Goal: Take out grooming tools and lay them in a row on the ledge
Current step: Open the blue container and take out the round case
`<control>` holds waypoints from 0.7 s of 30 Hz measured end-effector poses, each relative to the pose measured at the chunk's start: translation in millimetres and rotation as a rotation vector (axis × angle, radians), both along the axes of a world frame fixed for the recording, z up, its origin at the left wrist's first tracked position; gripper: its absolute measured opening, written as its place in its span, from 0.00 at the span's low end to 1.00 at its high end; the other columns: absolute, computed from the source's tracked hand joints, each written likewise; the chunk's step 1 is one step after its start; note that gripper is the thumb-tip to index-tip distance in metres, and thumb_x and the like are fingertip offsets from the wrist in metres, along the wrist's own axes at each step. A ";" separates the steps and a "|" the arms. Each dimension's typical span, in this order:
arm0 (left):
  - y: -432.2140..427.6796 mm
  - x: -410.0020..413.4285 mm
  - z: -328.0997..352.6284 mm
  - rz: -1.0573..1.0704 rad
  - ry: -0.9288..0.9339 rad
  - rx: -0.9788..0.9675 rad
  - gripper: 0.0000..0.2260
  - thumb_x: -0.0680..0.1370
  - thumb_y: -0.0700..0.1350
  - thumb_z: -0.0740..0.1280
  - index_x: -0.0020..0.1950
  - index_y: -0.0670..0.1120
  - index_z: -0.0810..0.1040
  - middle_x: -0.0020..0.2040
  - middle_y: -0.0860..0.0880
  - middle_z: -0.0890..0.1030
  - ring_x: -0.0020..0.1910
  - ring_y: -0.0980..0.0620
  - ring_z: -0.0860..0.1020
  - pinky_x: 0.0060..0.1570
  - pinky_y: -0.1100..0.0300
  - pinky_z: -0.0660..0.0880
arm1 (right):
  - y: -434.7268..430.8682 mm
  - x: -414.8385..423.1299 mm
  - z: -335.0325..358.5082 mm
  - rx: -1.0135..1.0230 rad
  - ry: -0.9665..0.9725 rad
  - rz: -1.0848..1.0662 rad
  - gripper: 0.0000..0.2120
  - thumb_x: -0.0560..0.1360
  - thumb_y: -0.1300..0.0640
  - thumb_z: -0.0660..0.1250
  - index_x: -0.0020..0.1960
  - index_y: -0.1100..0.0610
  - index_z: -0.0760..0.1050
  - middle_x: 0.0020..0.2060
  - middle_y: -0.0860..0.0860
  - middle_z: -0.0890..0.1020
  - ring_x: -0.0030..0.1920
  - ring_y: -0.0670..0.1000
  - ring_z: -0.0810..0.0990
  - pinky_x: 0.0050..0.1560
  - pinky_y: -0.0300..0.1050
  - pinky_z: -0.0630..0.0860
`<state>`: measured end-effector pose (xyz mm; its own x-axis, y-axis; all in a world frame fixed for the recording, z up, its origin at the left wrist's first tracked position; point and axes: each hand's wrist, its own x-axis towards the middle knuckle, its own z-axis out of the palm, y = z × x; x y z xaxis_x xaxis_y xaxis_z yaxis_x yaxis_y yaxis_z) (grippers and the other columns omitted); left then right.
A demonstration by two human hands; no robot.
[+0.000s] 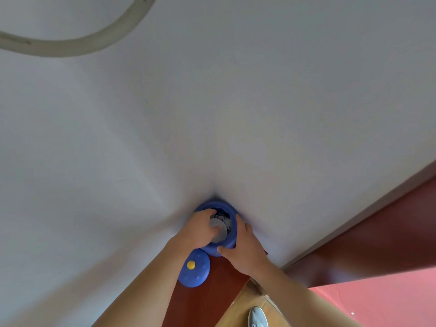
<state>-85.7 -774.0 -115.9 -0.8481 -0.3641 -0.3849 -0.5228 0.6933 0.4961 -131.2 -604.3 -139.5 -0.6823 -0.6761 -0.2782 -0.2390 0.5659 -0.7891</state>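
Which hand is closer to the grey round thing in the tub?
Left. The left hand holds the grey round disc inside the blue plastic tub; right hand grips the tub's outside.

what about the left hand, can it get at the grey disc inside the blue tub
Likely yes: the lid lies off on the ledge, the blue tub stands open, and the left hand curls round the grey disc inside while the right hand grips the tub's wall.

Looks like a plain room indoors, likely a home; bare white walls (236, 90) meet in a corner; a red-brown wooden ledge (212, 298) runs along them.
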 end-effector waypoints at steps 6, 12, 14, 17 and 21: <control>7.9 -9.8 -6.8 0.008 -0.022 0.033 0.15 0.77 0.42 0.64 0.64 0.44 0.76 0.54 0.46 0.81 0.47 0.53 0.75 0.45 0.62 0.71 | 0.5 -0.3 -3.9 -0.020 -0.018 -0.020 0.46 0.69 0.43 0.73 0.78 0.45 0.49 0.68 0.50 0.65 0.64 0.48 0.72 0.61 0.40 0.72; 10.5 -13.1 -12.7 0.015 -0.038 0.012 0.11 0.77 0.39 0.63 0.58 0.42 0.78 0.52 0.44 0.82 0.45 0.52 0.76 0.42 0.63 0.68 | -0.1 -0.7 -5.1 -0.033 -0.010 -0.029 0.46 0.68 0.44 0.73 0.78 0.46 0.50 0.68 0.50 0.65 0.64 0.47 0.71 0.62 0.39 0.70; 9.7 -10.9 -13.3 0.026 -0.020 0.019 0.13 0.77 0.37 0.63 0.60 0.42 0.78 0.53 0.44 0.82 0.46 0.52 0.76 0.42 0.63 0.68 | -0.4 -0.8 -6.5 -0.035 -0.014 -0.032 0.47 0.68 0.44 0.73 0.78 0.46 0.48 0.68 0.50 0.65 0.65 0.47 0.71 0.63 0.40 0.70; 8.2 -6.8 -14.8 0.041 0.020 0.031 0.16 0.76 0.35 0.63 0.63 0.42 0.78 0.55 0.44 0.82 0.48 0.53 0.75 0.44 0.65 0.68 | -1.2 -0.9 -9.4 -0.045 -0.020 -0.036 0.48 0.68 0.44 0.74 0.78 0.46 0.48 0.69 0.50 0.65 0.67 0.47 0.69 0.64 0.39 0.69; 10.0 -6.0 -16.9 0.038 0.005 -0.003 0.12 0.76 0.36 0.63 0.58 0.42 0.79 0.50 0.45 0.82 0.44 0.53 0.73 0.39 0.66 0.65 | -1.5 -0.8 -12.4 -0.041 -0.020 -0.042 0.48 0.67 0.43 0.74 0.78 0.45 0.49 0.70 0.50 0.65 0.67 0.46 0.69 0.65 0.40 0.69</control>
